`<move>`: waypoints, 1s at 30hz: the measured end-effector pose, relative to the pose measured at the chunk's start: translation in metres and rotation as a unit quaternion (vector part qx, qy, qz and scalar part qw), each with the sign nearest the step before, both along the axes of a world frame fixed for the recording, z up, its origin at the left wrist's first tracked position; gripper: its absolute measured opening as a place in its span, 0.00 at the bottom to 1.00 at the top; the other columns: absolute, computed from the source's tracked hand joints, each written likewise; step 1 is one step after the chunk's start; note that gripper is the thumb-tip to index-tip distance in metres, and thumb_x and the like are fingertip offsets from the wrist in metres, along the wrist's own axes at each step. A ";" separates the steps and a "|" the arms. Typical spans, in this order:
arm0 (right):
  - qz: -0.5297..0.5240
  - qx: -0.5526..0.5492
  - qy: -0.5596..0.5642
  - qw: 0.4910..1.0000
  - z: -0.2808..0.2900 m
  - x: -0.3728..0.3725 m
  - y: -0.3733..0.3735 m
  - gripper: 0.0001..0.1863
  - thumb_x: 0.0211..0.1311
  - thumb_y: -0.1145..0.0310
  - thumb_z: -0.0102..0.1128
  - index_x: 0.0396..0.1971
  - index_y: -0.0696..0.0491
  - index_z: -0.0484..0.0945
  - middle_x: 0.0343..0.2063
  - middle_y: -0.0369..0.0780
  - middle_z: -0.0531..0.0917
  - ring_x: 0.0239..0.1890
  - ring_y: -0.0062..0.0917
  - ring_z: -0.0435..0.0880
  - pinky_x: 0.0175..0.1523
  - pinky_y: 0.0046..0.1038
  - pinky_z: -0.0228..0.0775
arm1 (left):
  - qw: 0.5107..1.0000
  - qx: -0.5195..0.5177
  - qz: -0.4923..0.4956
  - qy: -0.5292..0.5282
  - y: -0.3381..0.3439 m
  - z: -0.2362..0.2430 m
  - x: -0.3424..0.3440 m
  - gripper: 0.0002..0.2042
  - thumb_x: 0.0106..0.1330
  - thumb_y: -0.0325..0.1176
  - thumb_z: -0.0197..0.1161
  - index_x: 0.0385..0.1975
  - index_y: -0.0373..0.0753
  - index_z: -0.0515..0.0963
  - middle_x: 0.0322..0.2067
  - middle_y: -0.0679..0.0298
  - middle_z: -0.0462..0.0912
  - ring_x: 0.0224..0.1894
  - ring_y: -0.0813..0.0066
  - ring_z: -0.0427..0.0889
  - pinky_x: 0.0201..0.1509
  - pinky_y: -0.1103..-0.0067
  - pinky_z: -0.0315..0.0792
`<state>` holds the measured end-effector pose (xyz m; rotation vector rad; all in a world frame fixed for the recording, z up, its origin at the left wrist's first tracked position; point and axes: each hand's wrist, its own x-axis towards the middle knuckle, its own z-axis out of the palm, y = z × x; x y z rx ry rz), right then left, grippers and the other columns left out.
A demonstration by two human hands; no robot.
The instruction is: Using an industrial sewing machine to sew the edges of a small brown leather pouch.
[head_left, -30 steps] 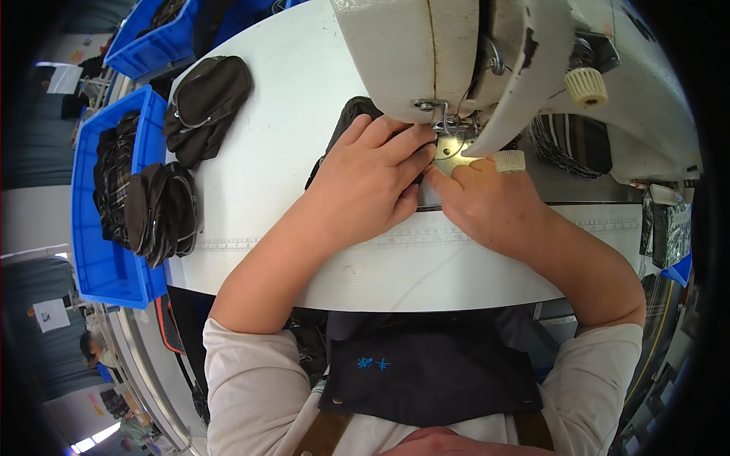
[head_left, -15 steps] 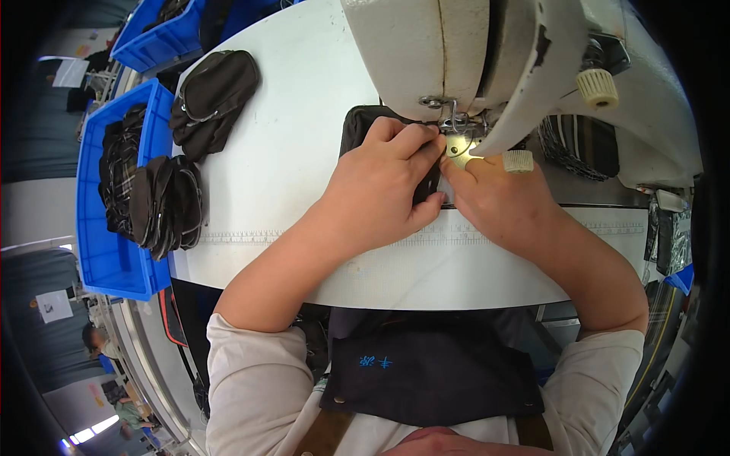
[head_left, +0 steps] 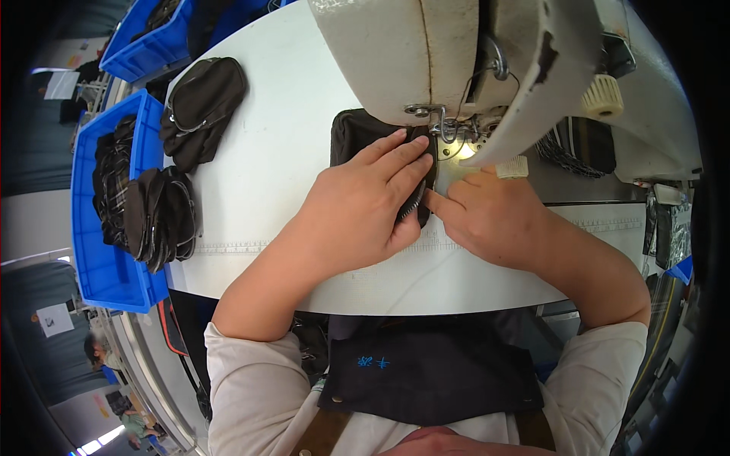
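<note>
A dark fabric pouch [head_left: 351, 135] with a zipper along its right edge lies on the white table beside the sewing machine's presser foot [head_left: 447, 131]. My left hand [head_left: 365, 199] rests flat on it, fingers stretched toward the foot and thumb by the zipper teeth. My right hand [head_left: 490, 216] is just right of the pouch. Its fingers are bent and partly hidden behind the machine's guard, and its foremost digits close at the pouch's zipper edge. The machine's lamp lights the needle plate [head_left: 454, 150].
The white sewing machine head [head_left: 395, 57] overhangs the work. On the left are dark pouches [head_left: 204, 106], another stack of pouches [head_left: 160, 216] and a blue bin [head_left: 114, 281]. Dark fabric pieces [head_left: 582, 144] are stacked right of the needle. A ruler strip [head_left: 243, 247] crosses the table.
The pouch's near zipper edge has come into sight left of the foot. My left hand has flattened and shifted left, nearer me; my right hand has drawn back from the needle plate.
</note>
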<state>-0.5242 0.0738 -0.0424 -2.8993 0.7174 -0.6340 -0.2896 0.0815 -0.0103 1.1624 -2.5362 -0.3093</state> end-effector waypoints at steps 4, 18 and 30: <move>-0.008 -0.006 0.023 1.000 0.001 0.000 0.002 0.14 0.50 0.68 0.67 0.39 0.53 0.84 0.21 0.33 0.78 0.26 0.25 0.83 0.29 0.30 0.71 | 0.999 -0.001 -0.021 -0.041 -0.008 0.009 0.003 0.24 0.53 0.28 0.67 0.54 0.39 0.84 0.57 0.62 0.86 0.60 0.56 0.83 0.62 0.67 0.80; -0.005 -0.011 0.024 1.000 0.000 -0.001 0.003 0.17 0.54 0.70 0.64 0.45 0.56 0.86 0.21 0.34 0.79 0.25 0.27 0.83 0.30 0.31 0.72 | 0.997 -0.043 -0.037 -0.054 -0.011 0.007 0.005 0.19 0.55 0.25 0.69 0.49 0.44 0.88 0.51 0.66 0.89 0.50 0.61 0.87 0.50 0.70 0.82; -0.003 0.016 0.106 0.994 0.019 -0.008 0.005 0.17 0.54 0.71 0.65 0.45 0.56 0.86 0.22 0.34 0.80 0.27 0.28 0.85 0.31 0.32 0.74 | 0.994 -0.016 -0.011 -0.112 0.006 0.002 -0.006 0.25 0.51 0.25 0.71 0.54 0.40 0.85 0.55 0.70 0.85 0.55 0.67 0.83 0.49 0.74 0.84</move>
